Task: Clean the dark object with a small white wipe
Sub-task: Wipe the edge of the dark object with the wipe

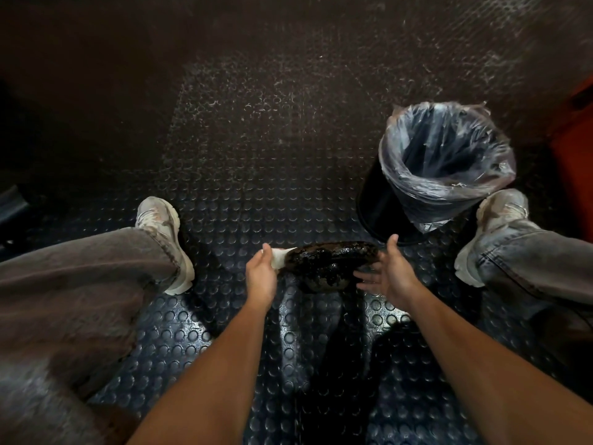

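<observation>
A dark, glossy, grimy object (330, 263) is held above the studded floor between my two hands. My left hand (261, 274) grips a small white wipe (280, 256) and presses it against the object's left end. At the object's right end is my right hand (390, 271), its fingers spread and fairly straight, touching or supporting that side. The underside of the object is hidden in shadow.
A black bin (378, 200) lined with a clear plastic bag (446, 162) stands just beyond my right hand. My two legs in grey jeans and pale shoes (167, 232) (494, 226) flank the hands. The floor is dark studded rubber (256, 162); something orange (574, 162) sits at far right.
</observation>
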The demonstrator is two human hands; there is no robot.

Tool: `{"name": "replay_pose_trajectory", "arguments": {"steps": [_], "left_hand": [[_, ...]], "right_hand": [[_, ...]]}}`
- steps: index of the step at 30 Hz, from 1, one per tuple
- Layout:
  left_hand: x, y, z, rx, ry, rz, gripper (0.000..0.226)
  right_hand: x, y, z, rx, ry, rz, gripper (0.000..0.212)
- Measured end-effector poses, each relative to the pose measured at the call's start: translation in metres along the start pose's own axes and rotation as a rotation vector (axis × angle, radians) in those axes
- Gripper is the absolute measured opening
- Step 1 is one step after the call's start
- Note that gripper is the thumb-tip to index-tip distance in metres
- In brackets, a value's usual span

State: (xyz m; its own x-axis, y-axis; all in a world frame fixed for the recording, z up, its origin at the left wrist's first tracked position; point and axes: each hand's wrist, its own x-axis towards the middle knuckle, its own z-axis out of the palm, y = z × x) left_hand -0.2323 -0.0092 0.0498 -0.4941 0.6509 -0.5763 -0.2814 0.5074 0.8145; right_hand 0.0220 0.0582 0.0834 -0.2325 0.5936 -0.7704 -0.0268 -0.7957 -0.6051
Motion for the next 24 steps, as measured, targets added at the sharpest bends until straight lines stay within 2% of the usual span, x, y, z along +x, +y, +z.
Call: {"name": "replay_pose_trajectory", "arguments": {"steps": [3,6,10,14,18,21,24], "left_hand": [[0.006,-0.004,0.006,0.118,-0.090,-0.094,0.042],[-0.001,0.016,0.018,-0.011,-0.148,-0.131,0.041],[-0.005,0.027,0.015,-0.220,-0.049,-0.072,0.037],[-0.003,0.009,0.004,-0.165,0.052,-0.061,0.041],[0.002,-0.002,0.011,0.010,-0.074,-0.139,0.043],[-0.004,0.018,0.023,-0.054,-0.125,-0.144,0.041],[-0.004,0.025,0.020,-0.179,-0.036,-0.070,0.039]], "right_hand": [[0.002,0.001,-0.002,-0.005,-0.004,-0.006,0.091],[0.004,0.002,-0.005,0.008,0.001,-0.004,0.093],[0.004,0.002,-0.006,-0.016,0.000,-0.005,0.097],[0.002,0.000,-0.003,-0.032,0.012,-0.016,0.103],[0.001,-0.001,-0.002,-0.022,0.025,-0.025,0.098],[-0.001,-0.002,-0.002,-0.054,0.031,-0.021,0.097],[-0.004,-0.003,-0.001,-0.058,0.032,-0.028,0.088]]}}
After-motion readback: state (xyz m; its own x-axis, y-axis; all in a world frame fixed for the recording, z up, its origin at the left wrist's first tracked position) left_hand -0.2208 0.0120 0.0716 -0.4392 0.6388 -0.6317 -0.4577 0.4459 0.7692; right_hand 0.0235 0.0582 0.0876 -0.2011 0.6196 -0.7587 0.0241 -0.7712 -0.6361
